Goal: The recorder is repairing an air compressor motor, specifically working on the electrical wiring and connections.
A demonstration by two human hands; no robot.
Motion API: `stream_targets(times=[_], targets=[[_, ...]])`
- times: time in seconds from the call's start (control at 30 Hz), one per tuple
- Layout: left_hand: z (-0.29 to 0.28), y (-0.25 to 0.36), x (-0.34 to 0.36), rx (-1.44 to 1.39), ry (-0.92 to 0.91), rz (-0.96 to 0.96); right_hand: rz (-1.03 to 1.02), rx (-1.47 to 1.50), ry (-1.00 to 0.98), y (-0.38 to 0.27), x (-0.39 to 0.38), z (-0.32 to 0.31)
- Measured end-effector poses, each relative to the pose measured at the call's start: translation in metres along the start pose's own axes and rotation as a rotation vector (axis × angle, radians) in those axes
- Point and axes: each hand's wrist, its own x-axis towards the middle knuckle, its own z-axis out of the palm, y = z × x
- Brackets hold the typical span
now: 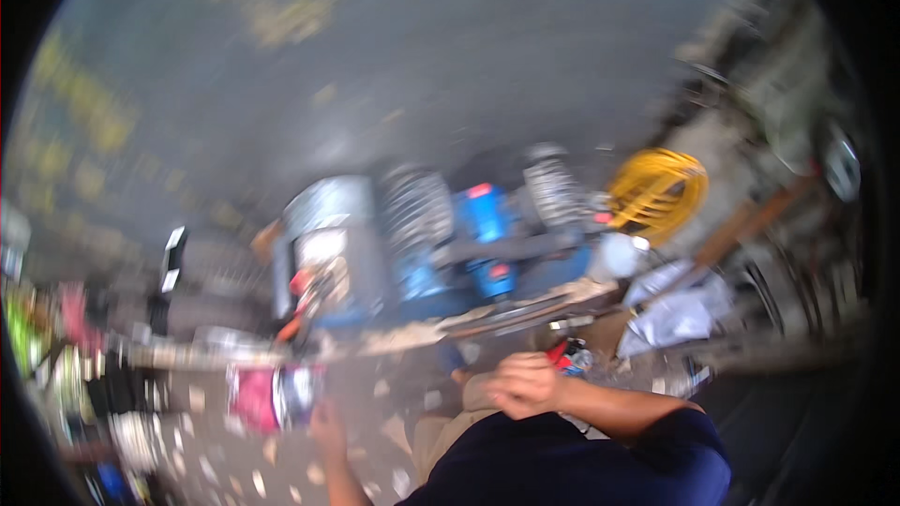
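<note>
The picture is smeared by motion. My right hand (523, 384) is in front of my body with its fingers curled in; whatever lies inside them, if anything, is hidden. Just beyond its wrist is a small red and dark object (570, 354) on the ground. Lower left, my left hand (328, 426) hangs low, too blurred to show its fingers. Closest to it lies a pink-red and whitish packet (258, 398). Ahead of me, a blue tool (486, 234) with red spots sits among ribbed grey cylindrical parts (417, 211).
A coiled yellow cord or hose (658, 192) lies right of the blue tool. Nearer are a whitish plastic bag (680, 309) and a brown bar (750, 230). A grey container (366, 262) stands left of the ribbed parts. Pale scraps litter the ground (216, 450).
</note>
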Motion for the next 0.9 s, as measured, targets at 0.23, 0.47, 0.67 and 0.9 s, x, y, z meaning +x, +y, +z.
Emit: stream_targets(times=[0.23, 0.47, 0.67, 0.9], targets=[[0.145, 0.098, 0.187, -0.069, -0.609, 0.086, 0.17, 0.019, 0.198, 0.005, 0.004, -0.002], [0.125, 0.16, 0.278, 0.177, -0.309, 0.377, 0.335, -0.234, 0.404, -0.026, -0.011, -0.013], [-0.094, 0.143, 0.222, 0.344, 0.238, 0.2, 0.374, -0.485, 0.336, -0.033, 0.003, -0.007], [-0.134, 0.419, 0.341, 0.284, 0.728, 1.444, 0.233, -0.089, 0.035, 0.018, 0.106, 0.016]])
